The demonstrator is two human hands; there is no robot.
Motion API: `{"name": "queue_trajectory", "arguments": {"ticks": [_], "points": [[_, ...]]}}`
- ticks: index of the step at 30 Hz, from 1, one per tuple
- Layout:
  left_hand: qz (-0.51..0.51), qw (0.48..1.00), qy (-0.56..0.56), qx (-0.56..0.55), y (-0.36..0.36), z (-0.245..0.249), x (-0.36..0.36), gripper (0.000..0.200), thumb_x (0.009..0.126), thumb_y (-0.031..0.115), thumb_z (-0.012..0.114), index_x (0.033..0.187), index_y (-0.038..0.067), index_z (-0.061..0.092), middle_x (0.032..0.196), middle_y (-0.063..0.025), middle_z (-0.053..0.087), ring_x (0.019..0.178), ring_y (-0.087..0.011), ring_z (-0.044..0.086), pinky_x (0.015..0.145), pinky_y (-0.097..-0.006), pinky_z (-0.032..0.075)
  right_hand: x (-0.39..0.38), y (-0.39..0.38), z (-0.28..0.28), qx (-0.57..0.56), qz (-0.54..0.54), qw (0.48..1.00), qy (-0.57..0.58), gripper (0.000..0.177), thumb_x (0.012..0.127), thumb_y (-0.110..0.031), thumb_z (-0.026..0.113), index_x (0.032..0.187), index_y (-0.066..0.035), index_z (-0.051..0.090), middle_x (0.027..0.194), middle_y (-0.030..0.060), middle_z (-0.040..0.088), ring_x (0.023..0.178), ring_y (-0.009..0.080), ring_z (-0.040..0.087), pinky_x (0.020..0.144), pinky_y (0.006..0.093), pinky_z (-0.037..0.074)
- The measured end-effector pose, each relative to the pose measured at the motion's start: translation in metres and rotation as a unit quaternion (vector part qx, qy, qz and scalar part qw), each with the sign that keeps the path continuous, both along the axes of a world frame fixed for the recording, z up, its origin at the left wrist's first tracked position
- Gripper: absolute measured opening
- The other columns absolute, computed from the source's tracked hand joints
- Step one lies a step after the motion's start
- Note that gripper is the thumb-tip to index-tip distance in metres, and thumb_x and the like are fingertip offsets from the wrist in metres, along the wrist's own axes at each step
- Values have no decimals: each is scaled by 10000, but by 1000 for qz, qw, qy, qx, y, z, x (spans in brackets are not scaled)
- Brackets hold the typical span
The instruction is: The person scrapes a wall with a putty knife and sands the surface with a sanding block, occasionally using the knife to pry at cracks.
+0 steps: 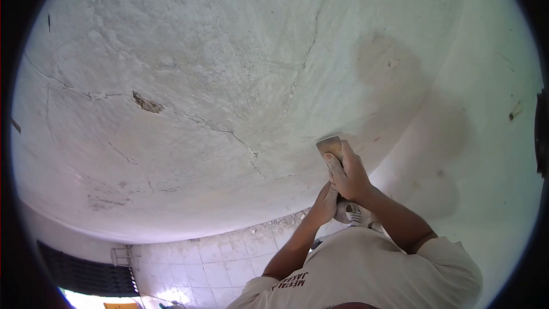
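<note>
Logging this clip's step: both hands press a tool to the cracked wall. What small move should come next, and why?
Probably a short stroke of the scraper along the wall toward the crack beside it: the right hand and left hand both grip the tool, and its blade end already meets the plaster.

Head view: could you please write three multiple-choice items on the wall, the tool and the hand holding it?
1. Where is the flat tool pressed? A the wall B the floor C a table
2. What colour is its tip? A blue B brown C green
3. How is the wall's surface? A cracked B wallpapered C tiled
1 A: its tip lies against the wall. 2 B: brown shows above the right hand. 3 A: cracks and a chipped patch show.
</note>
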State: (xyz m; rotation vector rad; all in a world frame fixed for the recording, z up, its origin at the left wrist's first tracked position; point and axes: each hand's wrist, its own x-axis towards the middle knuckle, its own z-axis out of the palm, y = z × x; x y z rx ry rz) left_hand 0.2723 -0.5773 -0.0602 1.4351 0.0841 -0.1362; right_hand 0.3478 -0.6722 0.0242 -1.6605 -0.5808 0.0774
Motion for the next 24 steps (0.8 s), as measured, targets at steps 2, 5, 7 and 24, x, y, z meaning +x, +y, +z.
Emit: {"name": "queue_trajectory", "arguments": {"ticks": [2, 5, 7, 24], "points": [[-1, 1000, -4, -14, -2, 5, -1, 567, 1007, 448, 266, 1268, -32, 417, 1141, -138, 552, 1020, -178, 529, 880, -295, 421, 0, 1, 8, -5, 7, 1000, 0, 159, 935, -115, 492, 912, 0, 383, 579, 126, 507, 485, 241, 522, 466, 352, 383], [1, 1000, -10, -28, -1, 9, 2, 585, 1010, 445, 261, 1313, -36, 400, 1212, -144, 530, 1115, -194, 495, 970, -310, 384, 1, 2, 20, -19, 22, 1000, 7, 171, 927, -111, 497, 901, 2, 371, 581, 178, 514, 489, 335, 542, 477, 414, 377], [4, 999, -18, -30, 1, 4, 5, 567, 1001, 443, 270, 1276, -31, 414, 1142, -134, 555, 1008, -182, 540, 874, -299, 432, 4, 4, 23, -38, 21, 999, -6, 167, 932, -115, 497, 911, 0, 379, 582, 159, 522, 481, 311, 545, 472, 393, 391], [16, 998, -48, -29, 38, 39, 0, 541, 1006, 430, 265, 1213, -30, 460, 1003, -101, 596, 869, -148, 578, 754, -274, 487, 2, 44, 45, 13, 62, 990, -129, 198, 923, -103, 532, 978, 50, 420, 674, 196, 593, 548, 367, 592, 487, 393, 439]]}}
